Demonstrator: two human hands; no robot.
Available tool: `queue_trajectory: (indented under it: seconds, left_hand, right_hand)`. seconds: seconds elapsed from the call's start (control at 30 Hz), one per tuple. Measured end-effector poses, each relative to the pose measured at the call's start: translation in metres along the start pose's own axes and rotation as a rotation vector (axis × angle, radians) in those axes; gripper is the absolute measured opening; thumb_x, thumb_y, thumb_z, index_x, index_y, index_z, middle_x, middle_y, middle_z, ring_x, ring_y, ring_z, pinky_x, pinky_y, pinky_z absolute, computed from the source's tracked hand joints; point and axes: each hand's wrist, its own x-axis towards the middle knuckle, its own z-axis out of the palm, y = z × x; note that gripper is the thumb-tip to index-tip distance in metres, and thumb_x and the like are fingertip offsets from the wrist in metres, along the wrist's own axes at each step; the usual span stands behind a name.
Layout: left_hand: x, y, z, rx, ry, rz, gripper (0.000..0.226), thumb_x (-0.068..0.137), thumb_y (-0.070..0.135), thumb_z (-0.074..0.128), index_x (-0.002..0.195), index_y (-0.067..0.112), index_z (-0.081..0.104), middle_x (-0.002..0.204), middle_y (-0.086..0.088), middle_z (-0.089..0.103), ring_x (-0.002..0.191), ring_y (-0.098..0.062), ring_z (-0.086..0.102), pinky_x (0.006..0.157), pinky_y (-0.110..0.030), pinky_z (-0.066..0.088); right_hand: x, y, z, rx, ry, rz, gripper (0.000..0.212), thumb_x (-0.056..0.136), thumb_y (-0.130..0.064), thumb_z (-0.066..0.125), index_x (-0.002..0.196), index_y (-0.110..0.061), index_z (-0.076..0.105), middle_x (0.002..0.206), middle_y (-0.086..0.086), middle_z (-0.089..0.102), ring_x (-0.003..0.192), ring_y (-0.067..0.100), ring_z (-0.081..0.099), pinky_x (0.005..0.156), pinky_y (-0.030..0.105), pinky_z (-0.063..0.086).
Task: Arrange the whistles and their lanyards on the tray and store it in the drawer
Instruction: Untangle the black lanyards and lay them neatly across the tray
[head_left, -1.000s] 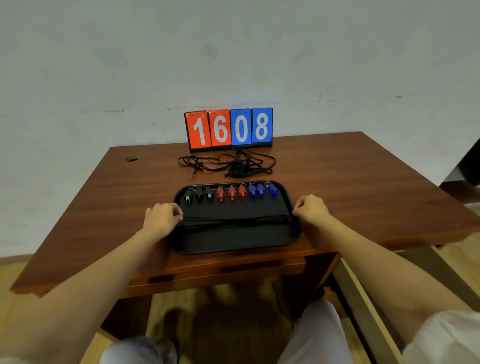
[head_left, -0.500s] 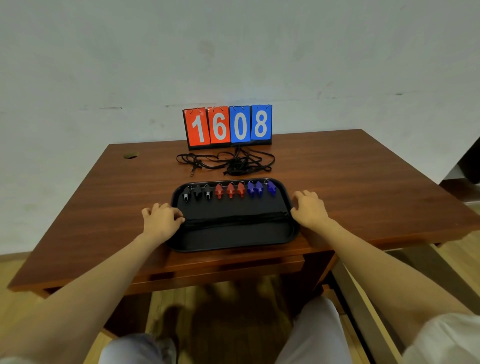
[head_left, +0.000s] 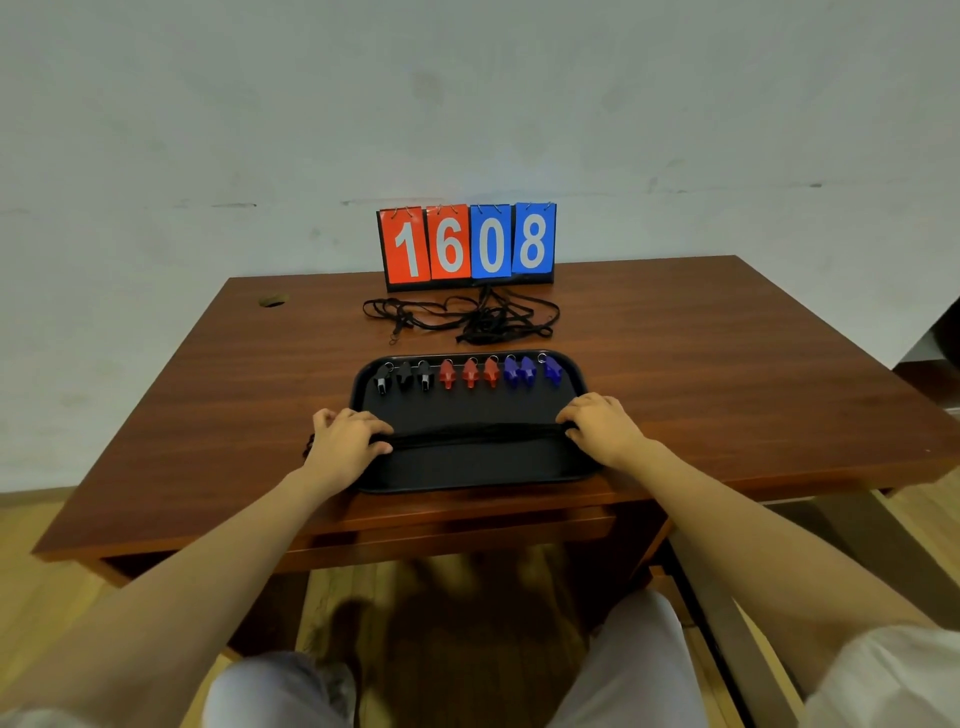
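Note:
A black tray (head_left: 470, 475) lies on the desk near its front edge. Along the tray's far rim stands a row of whistles: three black (head_left: 404, 375), three red (head_left: 469, 372) and three blue (head_left: 527, 370). A bundle of black lanyards (head_left: 470, 434) stretches straight across the middle of the tray. My left hand (head_left: 345, 441) holds the bundle's left end between fingers and thumb at the tray's left rim. My right hand (head_left: 602, 427) has its fingers curled over the right end. More lanyards (head_left: 467, 317) lie tangled behind the tray.
A flip scoreboard (head_left: 467, 244) reading 1608 stands at the back of the wooden desk (head_left: 727, 364), against the wall. A cable hole (head_left: 272, 300) is at the back left. The drawer front (head_left: 457, 530) sits under the desk's front edge, above my knees.
Both hands have shifted slightly inward onto the tray's side rims and now sit on the ends of the lanyard bundle. The bundle lies straighter across the tray.

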Motion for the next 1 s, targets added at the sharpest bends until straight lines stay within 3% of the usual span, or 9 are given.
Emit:
queue_trajectory:
  seconds: [0.37, 0.6, 0.77, 1.0]
  left_hand:
    - [0.002, 0.013, -0.001, -0.012, -0.028, 0.032, 0.043, 0.091, 0.042, 0.054, 0.132, 0.029, 0.049, 0.135, 0.005, 0.05, 0.132, -0.018, 0.034, 0.102, -0.039, 0.018]
    - [0.035, 0.047, -0.017, -0.1, 0.028, 0.095, 0.043, 0.091, 0.043, 0.053, 0.131, 0.026, 0.05, 0.136, 0.003, 0.049, 0.133, -0.019, 0.034, 0.106, -0.04, 0.017]
    - [0.082, 0.054, -0.04, -0.12, 0.15, 0.026, 0.033, 0.094, 0.035, 0.05, 0.125, 0.023, 0.056, 0.13, -0.001, 0.055, 0.124, -0.023, 0.042, 0.102, -0.041, 0.024]
    - [0.158, 0.009, -0.054, -0.082, 0.063, -0.118, 0.03, 0.095, 0.021, 0.046, 0.121, 0.021, 0.059, 0.128, -0.006, 0.053, 0.123, -0.028, 0.044, 0.103, -0.044, 0.029]
  right_hand:
    - [0.002, -0.004, -0.006, 0.024, -0.021, -0.018, 0.045, 0.092, -0.025, 0.054, 0.137, -0.022, 0.046, 0.138, 0.003, 0.048, 0.134, 0.024, 0.035, 0.112, 0.043, 0.026]
    - [0.035, -0.027, -0.03, 0.071, 0.056, -0.08, 0.045, 0.092, -0.028, 0.056, 0.135, -0.019, 0.049, 0.137, 0.006, 0.05, 0.131, 0.026, 0.039, 0.109, 0.042, 0.031]
    - [0.084, -0.048, -0.059, 0.117, 0.119, -0.128, 0.041, 0.093, -0.023, 0.053, 0.133, -0.016, 0.05, 0.133, 0.008, 0.053, 0.126, 0.027, 0.043, 0.103, 0.042, 0.04]
    - [0.182, -0.089, -0.07, 0.217, 0.087, -0.165, 0.039, 0.094, -0.021, 0.05, 0.132, -0.016, 0.05, 0.132, 0.008, 0.052, 0.124, 0.025, 0.045, 0.103, 0.04, 0.042]
